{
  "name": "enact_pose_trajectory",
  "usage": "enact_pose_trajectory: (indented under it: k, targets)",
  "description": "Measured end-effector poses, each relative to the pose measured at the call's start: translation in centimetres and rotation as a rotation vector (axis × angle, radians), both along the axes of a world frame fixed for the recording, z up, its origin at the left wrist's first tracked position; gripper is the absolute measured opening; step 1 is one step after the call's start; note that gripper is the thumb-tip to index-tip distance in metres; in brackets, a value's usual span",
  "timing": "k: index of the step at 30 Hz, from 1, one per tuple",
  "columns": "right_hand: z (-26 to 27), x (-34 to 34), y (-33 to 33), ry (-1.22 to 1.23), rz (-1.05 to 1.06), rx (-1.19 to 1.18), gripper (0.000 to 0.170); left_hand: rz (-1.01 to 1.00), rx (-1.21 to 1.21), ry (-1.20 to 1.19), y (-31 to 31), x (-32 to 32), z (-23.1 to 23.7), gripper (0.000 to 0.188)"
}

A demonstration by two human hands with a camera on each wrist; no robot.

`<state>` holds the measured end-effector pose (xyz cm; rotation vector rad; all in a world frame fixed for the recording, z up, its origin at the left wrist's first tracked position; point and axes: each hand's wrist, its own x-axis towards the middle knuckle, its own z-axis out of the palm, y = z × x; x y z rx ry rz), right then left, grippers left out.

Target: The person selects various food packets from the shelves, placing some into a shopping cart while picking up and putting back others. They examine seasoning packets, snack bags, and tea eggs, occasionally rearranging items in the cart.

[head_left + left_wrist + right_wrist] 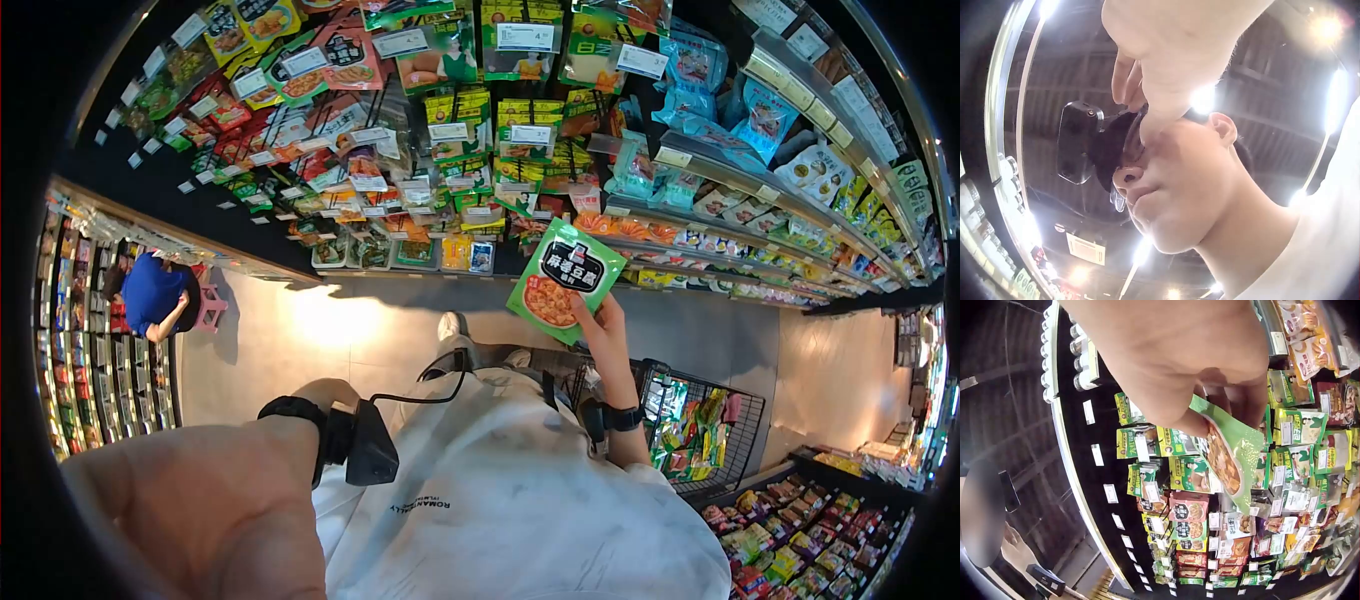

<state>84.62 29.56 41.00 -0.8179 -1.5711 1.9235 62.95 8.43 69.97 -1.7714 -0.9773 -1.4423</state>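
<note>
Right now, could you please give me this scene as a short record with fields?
Right hand: pinches a green packet
Left hand: raised to the face, at the glasses; grip unclear
Ahead: hanging packets with price labels
Cart: black wire, beside the person, holding colourful packets
Bystander: blue top, beside a pink stool

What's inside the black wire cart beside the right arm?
Inside the cart are packets, mostly green and yellow, with some red, plus something pink. Anything beneath that top layer is covered, and the right arm blocks part of the cart.
</note>
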Motion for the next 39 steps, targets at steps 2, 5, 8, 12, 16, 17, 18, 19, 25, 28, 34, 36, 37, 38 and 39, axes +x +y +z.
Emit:
enact_pose_trajectory:
  k: [2, 5, 8, 12, 16, 17, 18, 19, 25, 28, 34, 36, 37, 38, 39]
  targets:
    - [0.2, -0.8, -0.2, -0.007, -0.022, 0.027, 0.029, -0.035, -0.02, 0.011, 0.1, -1.2, -0.3, 0.055]
    - [0.1, -1.8, -0.4, -0.048, -0.069, 0.045, 0.028, -0.08, -0.045, 0.02, 0.1, -3.3, -0.8, 0.051]
    - [0.6, -3.2, -0.6, -0.075, -0.083, 0.033, 0.03, -0.13, -0.102, 0.015, 0.0, -5.7, -1.0, 0.048]
    - [1.4, -5.9, -1.0, -0.06, -0.136, 0.024, 0.027, -0.182, -0.179, 0.016, 0.0, -9.7, -1.2, 0.045]
    - [1.1, -8.3, -1.1, -0.031, -0.117, 0.02, 0.028, -0.185, -0.407, -0.075, -0.3, -13.9, -2.7, 0.044]
    - [0.9, -9.2, -1.4, 0.006, -0.109, 0.021, 0.029, -0.194, -0.539, -0.174, -0.3, -14.8, -4.1, 0.044]
    - [0.7, -9.9, -1.7, -0.02, -0.099, 0.022, 0.029, -0.241, -0.703, -0.337, 0.1, -15.9, -5.8, 0.037]
    - [0.7, -10.4, -1.8, -0.047, -0.088, 0.03, 0.029, -0.115, -0.959, -0.519, 0.0, -16.1, -6.7, 0.029]
    - [2.6, -12.8, -4.1, -0.041, 0.116, 0.087, 0.027, -0.047, -1.244, -0.46, 3.7, -19.1, -16.8, 0.067]
    - [3.7, -14.3, -5.1, -0.1, 0.202, 0.139, 0.028, -0.261, -1.293, -0.605, 5.1, -16.3, -17.1, 0.067]
    - [6.1, -18.5, -6.2, 0.089, 0.15, 0.119, 0.032, -0.258, -1.017, -0.806, 5.9, -18.4, -19.8, 0.037]
    - [7.0, -19.0, -6.1, 0.114, 0.104, 0.083, 0.028, -0.055, -0.901, -1.021, 5.1, -21.1, -19.8, 0.03]
    - [6.5, -18.8, -5.4, 0.096, 0.135, 0.081, 0.027, -0.051, -0.819, -1.297, 4.6, -22.7, -20.0, 0.027]
    - [5.6, -18.2, -4.5, 0.078, 0.164, 0.08, 0.026, -0.08, -0.601, -1.39, 4.3, -24.5, -20.8, 0.027]
    - [5.0, -17.9, -4.1, 0.059, 0.192, 0.078, 0.025, -0.059, -0.522, -1.574, 3.4, -26.2, -21.0, 0.028]
